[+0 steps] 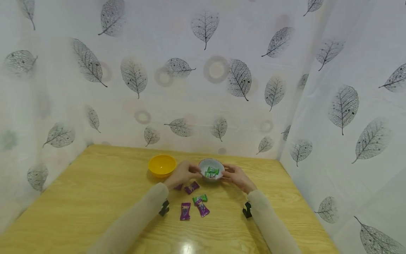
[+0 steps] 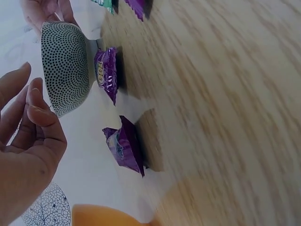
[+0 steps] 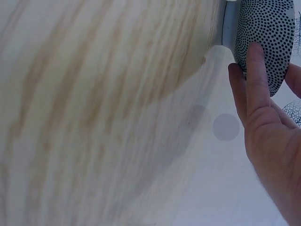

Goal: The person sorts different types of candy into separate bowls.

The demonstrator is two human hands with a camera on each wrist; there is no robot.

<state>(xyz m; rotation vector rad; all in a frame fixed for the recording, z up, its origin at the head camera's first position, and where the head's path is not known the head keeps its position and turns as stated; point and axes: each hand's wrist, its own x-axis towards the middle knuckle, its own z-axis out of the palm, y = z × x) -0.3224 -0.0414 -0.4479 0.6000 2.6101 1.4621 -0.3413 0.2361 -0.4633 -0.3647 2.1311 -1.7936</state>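
A small bowl with a dotted outside (image 1: 209,179) stands toward the back of the table with several green-wrapped candies (image 1: 212,171) in it. My right hand (image 1: 237,177) holds its right side; in the right wrist view, fingers (image 3: 257,80) lie along the dotted wall and the thumb is at the rim. At the opposite side is my left hand (image 1: 185,173), its fingers loosely bent and fingertips right at the rim in the left wrist view. Purple-wrapped candies (image 2: 107,73) lie on the table below the left hand, one partly hidden by it in the head view.
A yellow bowl (image 1: 162,166) stands left of the dotted bowl, close by the left hand. Nearer the front of the wooden table (image 1: 95,190) lie a green candy (image 1: 200,198) and purple candies (image 1: 185,211). Leaf-patterned curtains (image 1: 203,106) border the table behind and at the sides.
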